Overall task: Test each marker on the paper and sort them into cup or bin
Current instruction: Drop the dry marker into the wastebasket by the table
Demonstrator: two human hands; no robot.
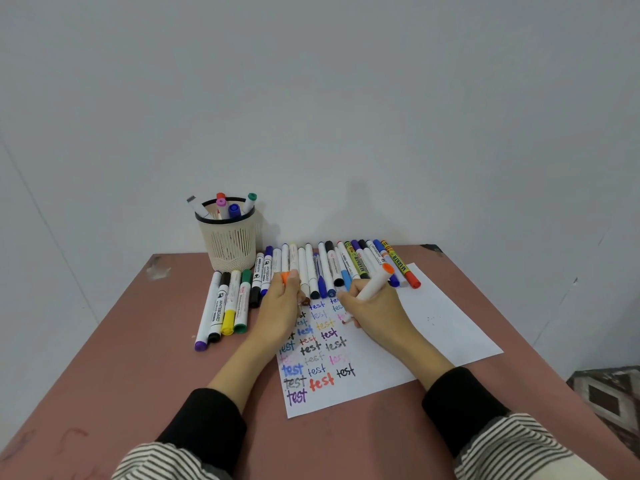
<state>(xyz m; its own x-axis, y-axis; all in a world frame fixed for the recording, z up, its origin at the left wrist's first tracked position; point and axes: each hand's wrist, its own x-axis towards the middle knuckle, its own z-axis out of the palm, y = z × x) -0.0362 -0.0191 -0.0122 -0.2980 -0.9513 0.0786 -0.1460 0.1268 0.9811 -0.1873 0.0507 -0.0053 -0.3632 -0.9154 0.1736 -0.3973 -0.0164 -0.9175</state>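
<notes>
While left hand [282, 299] pinches orange cap [285, 277], right hand [372, 308] grips marker [375, 285].

Pink table [138, 375], white paper [433, 323], perhaps cream cup [230, 244]

A worn pinkish-brown table [114, 358] stands against a plain pale grey wall [311, 98]; patterned flooring [609, 400] shows right of the fingers, under soft, even light.
</notes>
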